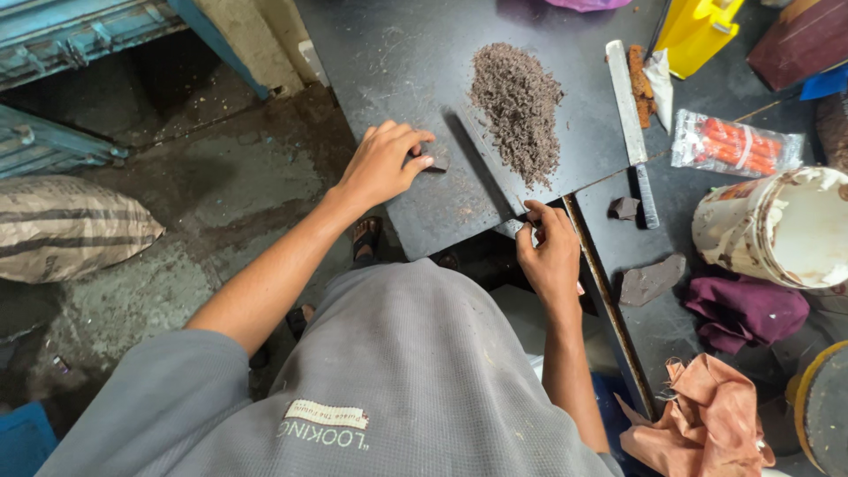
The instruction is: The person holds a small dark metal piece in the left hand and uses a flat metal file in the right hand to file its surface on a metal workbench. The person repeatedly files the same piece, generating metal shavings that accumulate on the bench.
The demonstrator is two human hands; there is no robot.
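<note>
1. Dark brown, a small chunk (435, 165) lies on the black slab (397, 79), pinned under the fingertips of the left hand (384, 163); the fingers curl down onto it, closed on the piece.
2. At about four o'clock from that chunk, the right hand (549, 252) is wrapped shut around the handle of a long knife (481, 163), whose blade runs up toward eleven o'clock across the slab, just beside the chunk.
3. At one o'clock from the chunk sits a heap of dark shavings (519, 110), close to the blade's far side.
4. Further out at three o'clock, a second long blade (629, 106) lies flat on the slab, with two dark broken lumps (649, 281) near its lower end.
5. Beyond it at three o'clock lies a clear packet of orange sticks (733, 146), and below that a stained white bucket (782, 230).
6. At four to five o'clock lie a purple cloth (746, 309) and a crumpled orange-brown cloth (707, 424).
7. At nine o'clock, well apart on the floor, rests a striped sack (66, 225).
8. At one o'clock, on the far edge, stands a yellow container (698, 26).
</note>
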